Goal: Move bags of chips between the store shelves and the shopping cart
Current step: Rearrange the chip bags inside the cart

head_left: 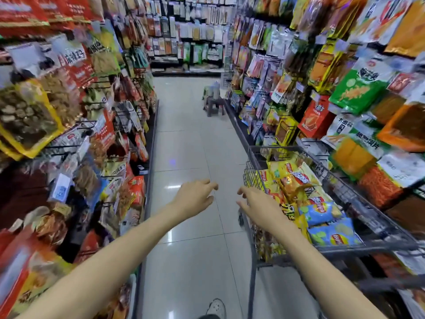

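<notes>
Cart point(345, 248) runs lengthwise up the aisle, chips point(322, 212) inside.

bright overhead light | glare on floor tiles point(171, 187) | edges blurred, bowed — centre sharper

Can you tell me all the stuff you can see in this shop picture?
shopping cart: one, grey wire, on the right of the aisle beside the right shelves
bags of chips: a pile, too jumbled to count, yellow, orange and blue, in the cart
blue chip bags: at least two, blue with green, at the near end of the pile
left shelves: one long wall, packed with red, yellow and brown snack packs
right shelves: one long wall, packed with green, orange, red and white packs
stool: one, dark, far down the aisle with things on it
floor: pale shiny tiles
shoe: one, light, bottom edge
left hand: empty, fingers loose, above the floor
right hand: empty, fingers loose, by the cart's left rim
</notes>
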A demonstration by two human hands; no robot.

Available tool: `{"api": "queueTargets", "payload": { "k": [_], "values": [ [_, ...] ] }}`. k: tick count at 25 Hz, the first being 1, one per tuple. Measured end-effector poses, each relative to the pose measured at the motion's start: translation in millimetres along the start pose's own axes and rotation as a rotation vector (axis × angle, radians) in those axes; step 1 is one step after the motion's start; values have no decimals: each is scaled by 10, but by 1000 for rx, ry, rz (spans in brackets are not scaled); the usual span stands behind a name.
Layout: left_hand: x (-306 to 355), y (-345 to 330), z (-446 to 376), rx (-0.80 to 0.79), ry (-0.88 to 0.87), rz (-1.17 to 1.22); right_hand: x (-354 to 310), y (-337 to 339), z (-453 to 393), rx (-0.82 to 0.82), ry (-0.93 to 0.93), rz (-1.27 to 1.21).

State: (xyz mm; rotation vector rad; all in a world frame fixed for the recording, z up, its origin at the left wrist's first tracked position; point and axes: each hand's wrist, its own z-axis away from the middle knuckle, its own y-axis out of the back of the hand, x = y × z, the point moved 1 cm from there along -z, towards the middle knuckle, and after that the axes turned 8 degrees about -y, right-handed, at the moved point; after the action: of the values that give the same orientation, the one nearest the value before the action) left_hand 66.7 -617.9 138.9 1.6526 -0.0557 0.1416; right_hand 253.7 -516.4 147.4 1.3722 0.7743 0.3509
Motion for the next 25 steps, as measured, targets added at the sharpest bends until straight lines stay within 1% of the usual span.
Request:
{"api": "queueTargets", "payload": {
  "k": [4,7,9,12,15,21,25],
  "values": [
    [-368,-109,-784,-15,-16,50,185,-56,-867,-19,-44,-29],
    [-662,-148,-1411,-38,-43,43,345,-28,-1481,18,-69,-32],
    [-819,-223,-1740,-61,-76,41,455,-40,-1717,17,-107,9],
    [-1016,-363,-2238,-128,-128,11,667,-120,-1997,-46,-185,79],
    [-1157,-472,-2894,-158,-236,2,916,-181,-2343,-46,-316,59],
    [-1385,-708,-4105,-235,-527,-72,1391,-346,-2862,-12,-595,47],
    [-1321,-919,-4625,-279,-688,-33,1499,-505,-2851,43,-790,4]
  ]
}}
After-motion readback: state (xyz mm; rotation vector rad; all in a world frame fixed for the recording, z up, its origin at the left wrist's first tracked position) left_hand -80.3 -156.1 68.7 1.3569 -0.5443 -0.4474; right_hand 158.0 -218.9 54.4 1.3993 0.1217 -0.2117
